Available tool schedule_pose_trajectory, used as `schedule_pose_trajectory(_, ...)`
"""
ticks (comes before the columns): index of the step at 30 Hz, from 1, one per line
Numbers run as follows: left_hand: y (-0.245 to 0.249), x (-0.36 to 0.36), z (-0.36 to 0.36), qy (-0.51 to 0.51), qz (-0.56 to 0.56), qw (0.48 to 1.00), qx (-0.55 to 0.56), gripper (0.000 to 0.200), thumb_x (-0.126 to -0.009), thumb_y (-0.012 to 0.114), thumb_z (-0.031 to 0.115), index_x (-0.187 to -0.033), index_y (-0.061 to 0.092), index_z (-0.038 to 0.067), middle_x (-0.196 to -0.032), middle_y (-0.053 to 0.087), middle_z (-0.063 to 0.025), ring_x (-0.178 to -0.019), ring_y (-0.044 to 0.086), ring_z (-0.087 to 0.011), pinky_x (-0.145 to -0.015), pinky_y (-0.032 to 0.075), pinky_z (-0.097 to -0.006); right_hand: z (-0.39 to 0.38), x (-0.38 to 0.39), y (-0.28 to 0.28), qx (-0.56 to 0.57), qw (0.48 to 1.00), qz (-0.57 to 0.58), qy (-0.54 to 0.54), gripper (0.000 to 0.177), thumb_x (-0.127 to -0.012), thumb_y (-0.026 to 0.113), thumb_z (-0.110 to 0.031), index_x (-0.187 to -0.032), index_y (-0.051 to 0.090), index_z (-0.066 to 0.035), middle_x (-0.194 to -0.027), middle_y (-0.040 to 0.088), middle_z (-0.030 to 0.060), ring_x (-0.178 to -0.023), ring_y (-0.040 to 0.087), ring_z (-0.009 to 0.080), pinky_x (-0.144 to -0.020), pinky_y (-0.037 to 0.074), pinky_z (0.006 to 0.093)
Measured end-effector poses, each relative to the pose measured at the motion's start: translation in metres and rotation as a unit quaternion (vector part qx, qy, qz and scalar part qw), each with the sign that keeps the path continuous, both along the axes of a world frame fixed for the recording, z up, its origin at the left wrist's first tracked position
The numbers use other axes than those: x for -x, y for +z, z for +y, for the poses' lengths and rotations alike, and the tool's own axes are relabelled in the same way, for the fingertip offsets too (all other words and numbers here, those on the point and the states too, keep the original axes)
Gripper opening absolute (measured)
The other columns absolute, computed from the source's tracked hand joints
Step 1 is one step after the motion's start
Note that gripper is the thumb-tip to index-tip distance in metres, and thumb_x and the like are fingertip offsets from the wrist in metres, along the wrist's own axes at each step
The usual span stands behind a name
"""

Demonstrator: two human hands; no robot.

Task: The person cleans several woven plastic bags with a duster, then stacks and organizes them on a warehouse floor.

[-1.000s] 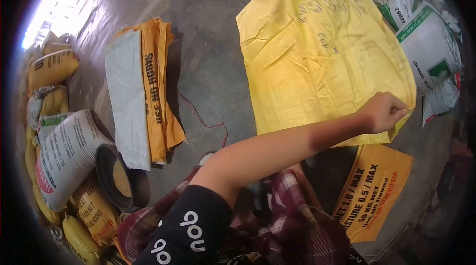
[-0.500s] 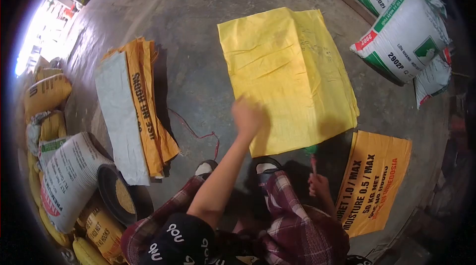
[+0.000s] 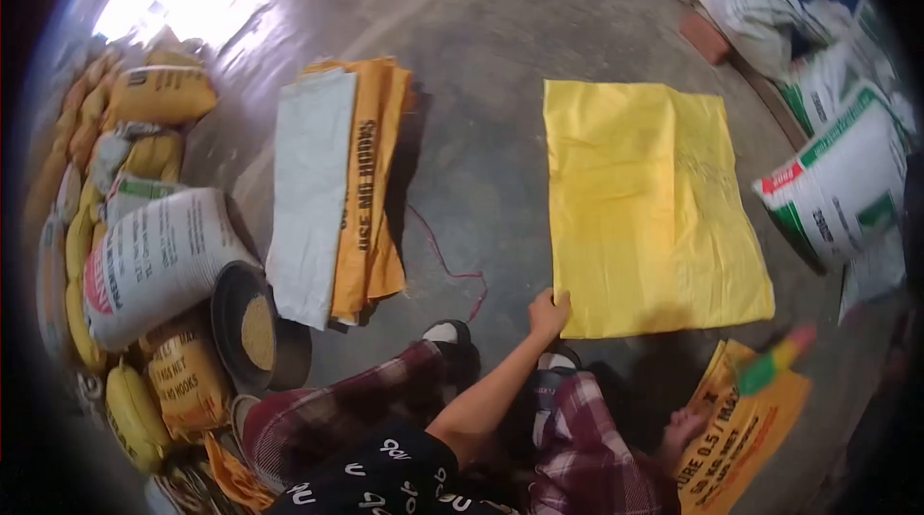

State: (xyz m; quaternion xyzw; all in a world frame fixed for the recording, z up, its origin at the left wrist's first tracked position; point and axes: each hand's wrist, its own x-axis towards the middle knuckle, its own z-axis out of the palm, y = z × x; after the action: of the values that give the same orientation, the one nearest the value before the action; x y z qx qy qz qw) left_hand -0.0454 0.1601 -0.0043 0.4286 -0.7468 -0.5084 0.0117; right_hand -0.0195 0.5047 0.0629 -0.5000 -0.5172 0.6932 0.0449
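Observation:
A flat yellow woven sack (image 3: 654, 212) lies spread on the concrete floor in front of me. My left hand (image 3: 549, 311) reaches forward and pinches its near left corner. My right hand (image 3: 685, 428) is low at the right, resting on an orange printed sack (image 3: 760, 438) beside my knee. A blurred green, yellow and red object (image 3: 775, 366) is just above and right of that hand; whether the hand holds it is unclear. My plaid trousers and shoes (image 3: 452, 334) fill the bottom of the view.
A stack of flat orange and white sacks (image 3: 337, 188) lies to the left, with a red string (image 3: 448, 260) beside it. Filled sacks (image 3: 159, 260) and a dark pan of grain (image 3: 252, 327) sit at far left. White and green bags (image 3: 842, 183) line the right.
My left hand let go of the yellow sack's right corner, swept across and now holds its near left corner. The sack lies flatter and squarer. The view swung left.

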Motion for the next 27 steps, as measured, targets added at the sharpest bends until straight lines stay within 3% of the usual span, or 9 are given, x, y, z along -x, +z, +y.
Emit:
schedule_pose_trajectory(3, 0.013, 0.006, -0.011, 0.009, 0.025, 1.000, 0.005, 0.031, -0.076, 0.056, 0.028, -0.087, 0.059, -0.001, -0.085, 0.059, -0.0234, -0.085, 0.056, -0.0386, -0.073, 0.044, -0.0424, -0.043, 0.011, 0.028, -0.251, 0.963, 0.044, 0.087, 0.035, -0.090, 0.038, -0.037, -0.079, 0.049, -0.005, -0.050, 0.036, 0.0027, -0.039, 0.034, 0.0155, -0.037, 0.029, 0.0310)
schedule_pose_trajectory(6, 0.024, 0.009, -0.013, 0.010, 0.022, 0.999, -0.031, 0.029, -0.077, 0.055, 0.026, -0.088, 0.059, -0.001, -0.086, 0.059, -0.0230, -0.085, 0.056, -0.0380, -0.073, 0.044, -0.0429, -0.047, -0.011, -0.019, -0.664, 0.630, 0.235, 0.328, 0.032, -0.088, 0.040, -0.030, -0.076, 0.050, -0.002, -0.054, 0.048, 0.0085, -0.045, 0.047, 0.0246, -0.043, 0.039, 0.0377)
schedule_pose_trajectory(9, 0.037, 0.010, -0.012, 0.021, 0.047, 0.998, -0.034, 0.029, -0.079, 0.054, 0.025, -0.091, 0.059, 0.000, -0.087, 0.060, -0.0224, -0.085, 0.057, -0.0368, -0.072, 0.044, -0.0422, -0.068, -0.033, -0.034, -0.616, 0.515, 0.047, 0.595, 0.028, -0.087, 0.040, -0.024, -0.076, 0.051, -0.001, -0.055, 0.051, 0.0128, -0.050, 0.053, 0.0295, -0.045, 0.040, 0.0399)
schedule_pose_trajectory(16, 0.050, 0.002, -0.032, 0.008, 0.080, 0.996, -0.036, 0.028, -0.080, 0.053, 0.023, -0.095, 0.059, 0.000, -0.088, 0.060, -0.0211, -0.085, 0.057, -0.0367, -0.072, 0.045, -0.0405, -0.047, -0.006, -0.042, -0.670, 0.652, 0.052, 0.351, 0.040, -0.083, 0.047, -0.038, -0.087, 0.054, 0.000, -0.064, 0.049, 0.0135, -0.049, 0.048, 0.0291, -0.050, 0.043, 0.0376)
schedule_pose_trajectory(21, 0.064, 0.019, -0.027, 0.068, 0.168, 0.966, -0.183, 0.027, -0.080, 0.053, 0.022, -0.093, 0.059, -0.002, -0.078, 0.063, -0.0130, -0.072, 0.060, -0.0188, -0.065, 0.045, -0.0327, -0.090, 0.002, 0.010, -0.119, 0.943, -0.124, 0.285, 0.046, -0.085, 0.044, -0.045, -0.100, 0.056, -0.004, -0.056, 0.037, 0.0051, -0.040, 0.033, 0.0183, -0.039, 0.035, 0.0363)
schedule_pose_trajectory(22, 0.073, 0.023, -0.022, 0.067, 0.169, 0.966, -0.185, 0.027, -0.080, 0.053, 0.022, -0.093, 0.059, -0.002, -0.078, 0.063, -0.0130, -0.072, 0.060, -0.0188, -0.065, 0.045, -0.0327, -0.098, 0.003, 0.011, -0.121, 0.943, -0.123, 0.284, 0.046, -0.085, 0.044, -0.045, -0.100, 0.056, -0.004, -0.056, 0.037, 0.0051, -0.040, 0.033, 0.0183, -0.039, 0.035, 0.0363)
schedule_pose_trajectory(24, 0.089, 0.030, -0.007, 0.109, 0.206, 0.923, -0.306, 0.025, -0.080, 0.051, 0.018, -0.091, 0.059, -0.003, -0.074, 0.062, -0.0096, -0.067, 0.058, -0.0154, -0.062, 0.044, -0.0306, -0.111, 0.004, -0.003, 0.356, 0.909, -0.042, 0.212, 0.061, -0.082, 0.043, -0.058, -0.109, 0.053, -0.005, -0.043, 0.038, 0.0020, -0.033, 0.030, 0.0106, -0.031, 0.026, 0.0236)
schedule_pose_trajectory(26, 0.091, 0.028, 0.007, 0.060, 0.195, 0.932, -0.298, 0.024, -0.079, 0.050, 0.016, -0.090, 0.059, -0.003, -0.074, 0.062, -0.0092, -0.067, 0.057, -0.0155, -0.062, 0.044, -0.0307, -0.136, 0.003, -0.042, 0.212, 0.934, 0.189, 0.215, 0.066, -0.079, 0.036, -0.067, -0.106, 0.050, -0.009, -0.039, 0.025, -0.0013, -0.032, 0.027, 0.0082, -0.031, 0.024, 0.0210)
schedule_pose_trajectory(27, 0.092, 0.024, 0.015, 0.018, 0.188, 0.941, -0.282, 0.024, -0.078, 0.050, 0.014, -0.090, 0.059, -0.004, -0.074, 0.062, -0.0087, -0.066, 0.057, -0.0156, -0.062, 0.044, -0.0308, -0.128, 0.020, -0.055, 0.501, 0.809, 0.204, 0.230, 0.061, -0.083, 0.034, -0.062, -0.110, 0.043, -0.008, -0.046, 0.038, -0.0003, -0.033, 0.029, 0.0059, -0.032, 0.029, 0.0199)
